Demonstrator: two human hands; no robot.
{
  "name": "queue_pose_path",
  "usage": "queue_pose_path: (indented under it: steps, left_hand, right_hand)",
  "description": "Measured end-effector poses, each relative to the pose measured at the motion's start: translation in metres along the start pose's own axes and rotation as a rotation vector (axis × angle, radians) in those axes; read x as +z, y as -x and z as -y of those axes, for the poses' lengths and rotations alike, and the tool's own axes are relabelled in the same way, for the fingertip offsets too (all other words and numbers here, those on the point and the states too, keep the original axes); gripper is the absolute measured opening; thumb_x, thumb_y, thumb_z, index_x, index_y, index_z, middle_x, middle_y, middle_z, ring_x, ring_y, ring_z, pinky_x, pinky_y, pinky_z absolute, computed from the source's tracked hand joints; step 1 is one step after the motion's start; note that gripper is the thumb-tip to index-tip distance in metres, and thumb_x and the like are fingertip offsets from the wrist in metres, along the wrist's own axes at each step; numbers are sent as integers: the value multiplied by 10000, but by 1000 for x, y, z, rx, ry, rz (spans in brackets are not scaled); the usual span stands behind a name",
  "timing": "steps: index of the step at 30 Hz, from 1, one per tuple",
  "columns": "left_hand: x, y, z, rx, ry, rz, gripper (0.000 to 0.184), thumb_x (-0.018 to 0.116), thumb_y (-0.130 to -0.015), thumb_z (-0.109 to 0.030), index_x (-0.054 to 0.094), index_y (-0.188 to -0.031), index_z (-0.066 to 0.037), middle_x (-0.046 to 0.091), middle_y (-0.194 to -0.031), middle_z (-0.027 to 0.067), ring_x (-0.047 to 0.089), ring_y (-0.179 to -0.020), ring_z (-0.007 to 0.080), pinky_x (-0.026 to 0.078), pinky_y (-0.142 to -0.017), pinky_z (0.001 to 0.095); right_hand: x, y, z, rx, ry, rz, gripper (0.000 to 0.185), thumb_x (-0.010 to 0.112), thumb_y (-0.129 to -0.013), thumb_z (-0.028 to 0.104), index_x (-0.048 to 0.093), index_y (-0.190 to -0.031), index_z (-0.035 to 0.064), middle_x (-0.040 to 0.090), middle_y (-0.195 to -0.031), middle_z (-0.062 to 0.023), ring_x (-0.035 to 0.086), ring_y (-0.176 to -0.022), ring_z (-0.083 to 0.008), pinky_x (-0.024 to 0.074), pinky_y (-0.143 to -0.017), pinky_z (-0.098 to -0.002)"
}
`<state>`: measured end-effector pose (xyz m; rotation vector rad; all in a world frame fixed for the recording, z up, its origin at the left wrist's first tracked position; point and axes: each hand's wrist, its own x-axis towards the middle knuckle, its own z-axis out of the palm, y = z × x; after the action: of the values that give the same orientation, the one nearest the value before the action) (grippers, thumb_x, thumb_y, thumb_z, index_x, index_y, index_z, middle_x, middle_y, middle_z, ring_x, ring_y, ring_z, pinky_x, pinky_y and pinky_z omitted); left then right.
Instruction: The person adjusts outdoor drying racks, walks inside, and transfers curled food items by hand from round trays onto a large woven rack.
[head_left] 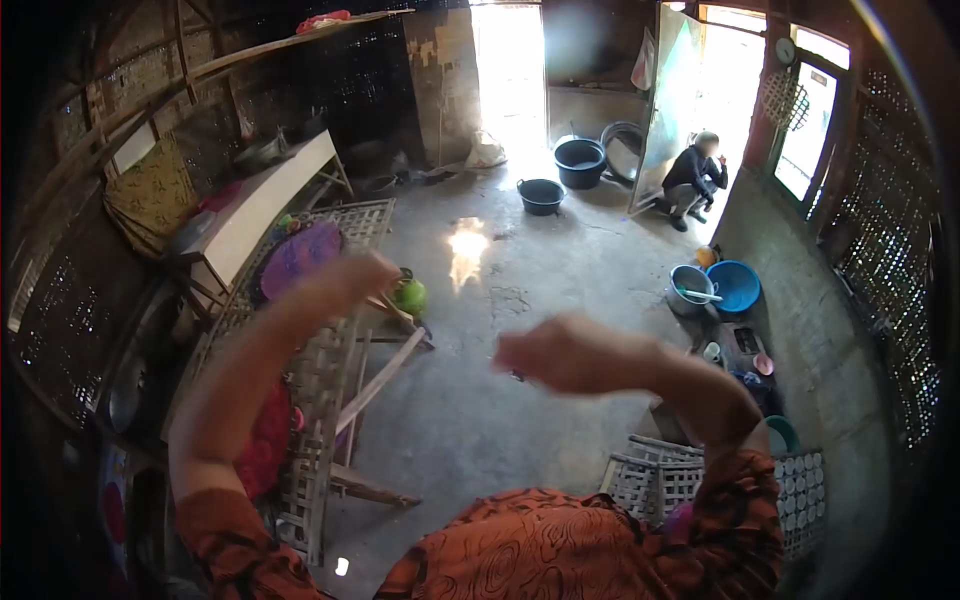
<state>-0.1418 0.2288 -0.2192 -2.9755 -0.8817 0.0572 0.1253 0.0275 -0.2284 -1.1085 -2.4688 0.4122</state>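
Both of my arms are raised in front of me, in patterned orange-brown sleeves. My left hand (360, 280) is in the air above the slatted bamboo bench (310, 400), near a round green object (409, 297) lower down. It is smeared by motion, so its fingers cannot be made out. My right hand (560, 352) hovers over the grey floor (470, 420), blurred too. Its fingers look curled together. Whatever they may hold is hidden, though a small dark spot shows just beneath them. The hands are apart from each other.
A person (692, 180) squats by the open door at the back right. Dark tubs (541, 197) stand on the floor. A metal pot (692, 288) and a blue basin (735, 287) sit along the right wall. A purple cover (303, 258) lies on the bench.
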Motion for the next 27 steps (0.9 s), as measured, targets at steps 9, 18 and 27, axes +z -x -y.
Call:
queue_pose_path:
  steps: [9, 18, 27]
  left_hand:
    - [-68, -140, 43, 71, -179, -791, 109, 642, -778, -112, 593, -788, -16, 607, -722, 204, 631, -679, 337, 466, -589, 418]
    - [-19, 25, -243, 728, 362, 302, 152, 488, -902, -134, 588, -981, -50, 632, -909, 170, 636, -876, 300, 498, -793, 391]
    - [-17, -14, 68, -50, -377, -194, 101, 575, -768, -107, 645, -817, -52, 634, -782, 186, 648, -769, 342, 516, -673, 424]
  right_hand:
    - [135, -112, 13, -338, 175, 60, 210, 474, -927, 210, 566, -941, 22, 624, -760, -161, 633, -691, -337, 513, -591, -437]
    - [-20, -97, -105, 14, 312, -379, 199, 478, -938, 202, 582, -949, 33, 622, -823, -171, 623, -720, -333, 502, -656, -407]
    - [35, 31, 23, 12, -65, 178, 280, 442, -971, 288, 517, -871, 37, 602, -705, -184, 616, -676, -361, 486, -604, -463]
